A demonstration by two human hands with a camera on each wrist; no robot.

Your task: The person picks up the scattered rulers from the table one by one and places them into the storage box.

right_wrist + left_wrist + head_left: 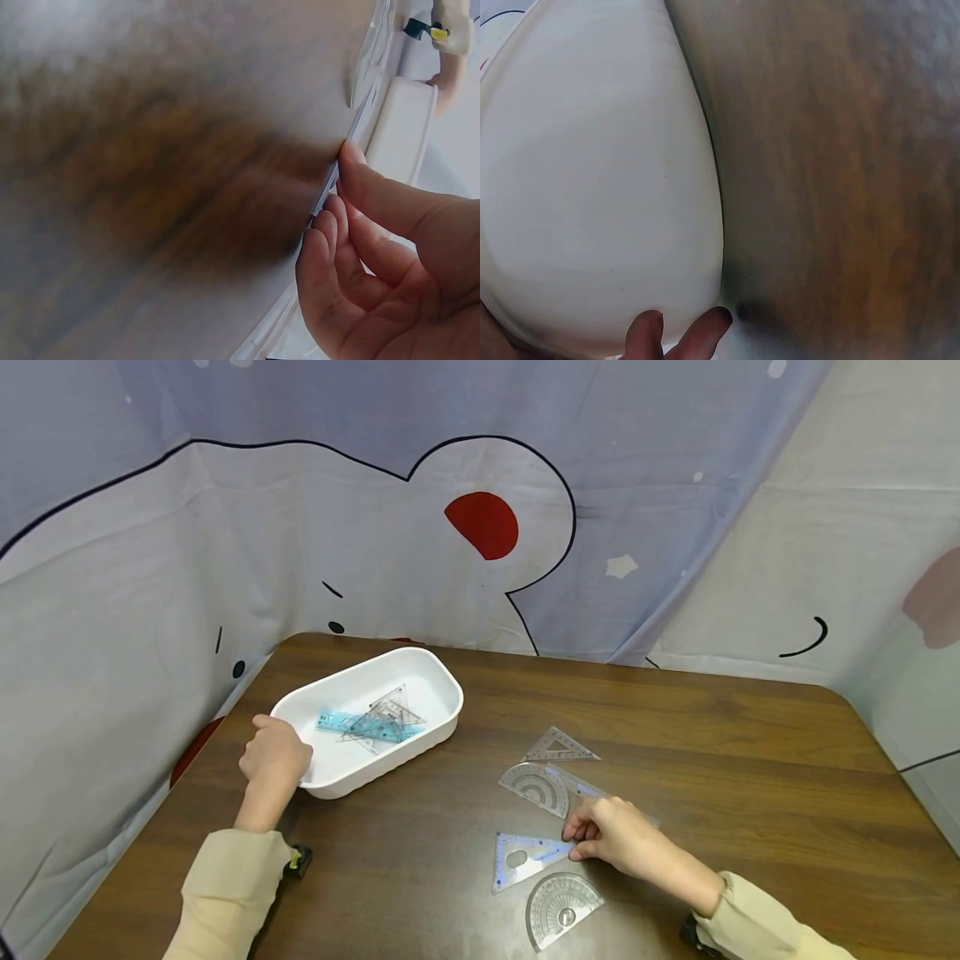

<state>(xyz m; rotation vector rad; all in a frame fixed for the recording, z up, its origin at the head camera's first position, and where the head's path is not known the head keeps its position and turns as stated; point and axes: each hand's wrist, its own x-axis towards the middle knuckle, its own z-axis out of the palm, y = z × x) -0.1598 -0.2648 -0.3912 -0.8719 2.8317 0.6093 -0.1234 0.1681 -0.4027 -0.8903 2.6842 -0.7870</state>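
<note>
My left hand (275,750) grips the left end of a white plastic basin (408,766); in the left wrist view two fingertips (714,321) show at the basin's lower end. Inside it lie a blue ruler (335,721) and several clear set squares (397,700), overlapping. My right hand (617,835) pinches the pointed right corner of a clear set square with blue markings (542,857). In the right wrist view thumb and fingers (358,174) meet at its thin edge. A clear protractor (558,902) lies just in front of that set square.
Beyond the right hand lie another protractor (536,785), a small clear set square (558,747) and a clear piece with blue markings (577,783), partly hidden by the hand. The brown wooden table (735,760) ends at a patterned cloth (360,543) behind.
</note>
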